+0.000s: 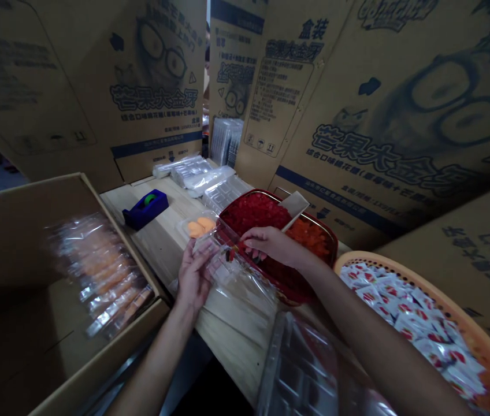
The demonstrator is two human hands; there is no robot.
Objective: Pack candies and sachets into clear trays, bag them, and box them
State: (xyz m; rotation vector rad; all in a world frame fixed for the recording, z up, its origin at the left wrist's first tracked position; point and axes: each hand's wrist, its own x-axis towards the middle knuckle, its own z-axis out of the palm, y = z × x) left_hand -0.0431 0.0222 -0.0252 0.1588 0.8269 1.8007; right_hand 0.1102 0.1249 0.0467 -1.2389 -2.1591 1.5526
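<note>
1. Step (my read): the person is hand-loading a clear plastic tray (223, 268) at center frame, moving small candied pieces across from the red-rimmed bin (320, 231) just right of it.
2. Left hand (193, 277): lower center, with its grip spread and steadying the clear plastic tray by its edge, tilted up off the tabletop (231, 338).
3. Right hand (271, 245): reaching in over the bin, with its grip pressed together at the tray's edge (whatever it is pinching is too small and hidden to tell).
4. Around them: red pieces (253, 211) and orange pieces (310, 238) are sitting in the bin, with a flat wooden scoop (293, 209) leaning in it. Orange sweets (197, 226) are lying in a second tray, upper left of the hands.
5. Supply: a stack of empty trays (190, 176) is standing toward the top center.
6. Next move (judgement): it is calling for finishing the fill, keeping the tray level, then closing it.
</note>
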